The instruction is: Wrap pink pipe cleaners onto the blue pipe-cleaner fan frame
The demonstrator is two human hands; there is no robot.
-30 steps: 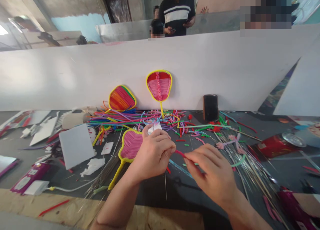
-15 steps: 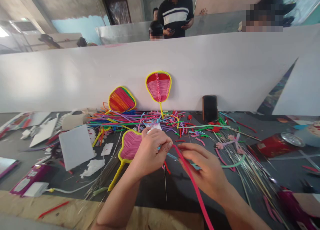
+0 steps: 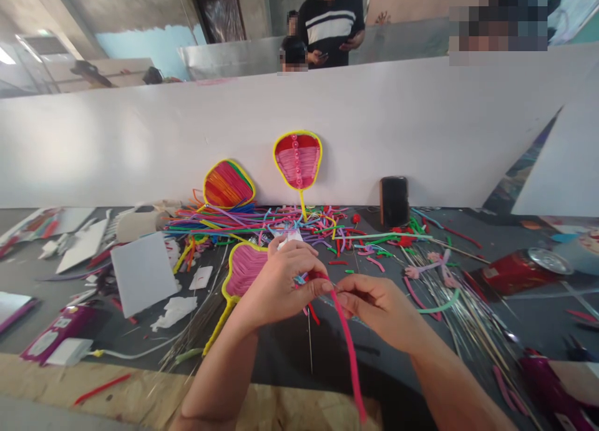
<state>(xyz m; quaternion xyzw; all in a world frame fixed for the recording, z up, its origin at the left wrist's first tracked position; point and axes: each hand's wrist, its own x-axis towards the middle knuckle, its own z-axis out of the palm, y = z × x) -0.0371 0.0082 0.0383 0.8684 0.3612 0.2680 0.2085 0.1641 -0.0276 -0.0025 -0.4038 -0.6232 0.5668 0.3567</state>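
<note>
Over the middle of the dark table, my left hand point(image 3: 291, 287) is closed in a pinch on a bright pink-red pipe cleaner point(image 3: 347, 340), whose loose end hangs down toward me. My right hand point(image 3: 374, 306) sits just right of it, thumb and fingertips pinched together beside the pipe cleaner; what they grip is too small to make out. A bit of light blue shows under my left fingers. Partly behind my left hand lies a pink pipe-cleaner fan with a yellow rim point(image 3: 246, 272). Another pink and red fan point(image 3: 297, 159) stands against the white board, and an orange and red fan point(image 3: 229, 184) leans left of it.
Heaped pipe cleaners point(image 3: 224, 222) lie along the back. A black phone-like object point(image 3: 394, 201) stands at the board point(image 3: 187, 138). Thin wire stems point(image 3: 449, 306) and a red can point(image 3: 524, 271) are on the right; a white card point(image 3: 144, 275) is left. A person point(image 3: 330, 25) stands beyond.
My right hand has drawn its fingertips together beside my left fingers. The hanging pink-red pipe cleaner has swung left, and its lower end now shows.
</note>
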